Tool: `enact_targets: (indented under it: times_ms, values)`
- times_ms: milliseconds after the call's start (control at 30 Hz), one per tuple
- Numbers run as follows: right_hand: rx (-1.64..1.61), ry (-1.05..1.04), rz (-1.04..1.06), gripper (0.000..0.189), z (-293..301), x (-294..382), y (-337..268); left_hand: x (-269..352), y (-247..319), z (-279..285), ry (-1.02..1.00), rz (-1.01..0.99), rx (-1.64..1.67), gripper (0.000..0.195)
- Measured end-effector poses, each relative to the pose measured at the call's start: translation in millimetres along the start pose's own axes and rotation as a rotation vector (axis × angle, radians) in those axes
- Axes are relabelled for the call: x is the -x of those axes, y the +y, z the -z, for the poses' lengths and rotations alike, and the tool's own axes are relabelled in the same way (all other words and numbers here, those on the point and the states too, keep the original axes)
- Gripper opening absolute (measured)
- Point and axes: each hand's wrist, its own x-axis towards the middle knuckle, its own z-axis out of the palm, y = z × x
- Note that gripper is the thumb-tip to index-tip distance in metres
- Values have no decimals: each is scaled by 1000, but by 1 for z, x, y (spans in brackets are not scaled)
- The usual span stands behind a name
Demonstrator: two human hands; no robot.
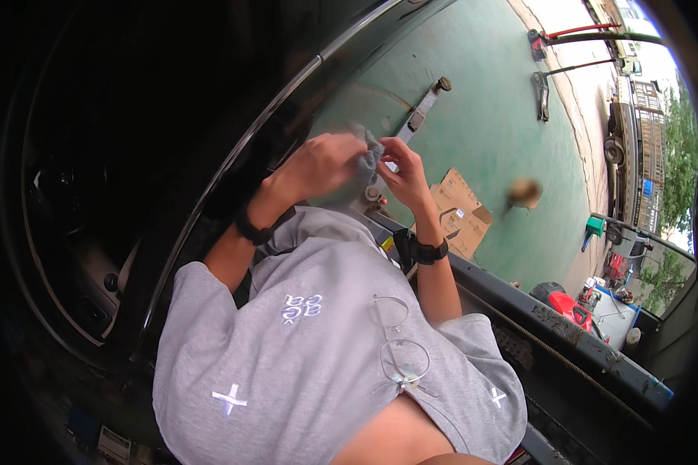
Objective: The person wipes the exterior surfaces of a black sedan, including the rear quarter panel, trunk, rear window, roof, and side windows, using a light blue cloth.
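My left hand (pixel 327 164), blurred by motion, grips a small blue-grey cloth (pixel 370 160), knitted or terry in texture. The cloth is bunched, and whether it is a rag or a glove cannot be told. Thumb and fingers of my right hand (pixel 404 170) pinch the same cloth from the other side. Both hands are in front of my waist, beside the dark body of a car (pixel 256 133) with a chrome trim strip (pixel 250 131). Each wrist wears a black band. Eyeglasses (pixel 404 360) hang from the collar of my grey T-shirt (pixel 326 360).
A lift arm (pixel 424 110) reaches over the green floor (pixel 483 116). Flattened cardboard (pixel 462 203) lies beyond my right hand. Close on my right runs a dark lift column (pixel 535 311) with a steel cable. Two floor jacks, one red (pixel 537 45) and one dark (pixel 541 96), stand farther off.
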Motion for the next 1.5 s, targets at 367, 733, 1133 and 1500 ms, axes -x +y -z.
enact_targets:
  times_ms: [367, 733, 1133, 1500]
  values:
    - [377, 209, 149, 23, 54, -30, -5, -5, -10, 32, 81, 166, -198, 22]
    - [554, -171, 308, 16, 94, -142, -9, 2, 1, 23, 228, 598, -369, 21]
    - [411, -160, 400, 26, 151, -251, 49, -53, 9, -12, 445, 1053, -371, 26]
    - [144, -78, 1185, 54, 101, -339, -73, -131, -2, 39, 1042, 439, -1079, 45]
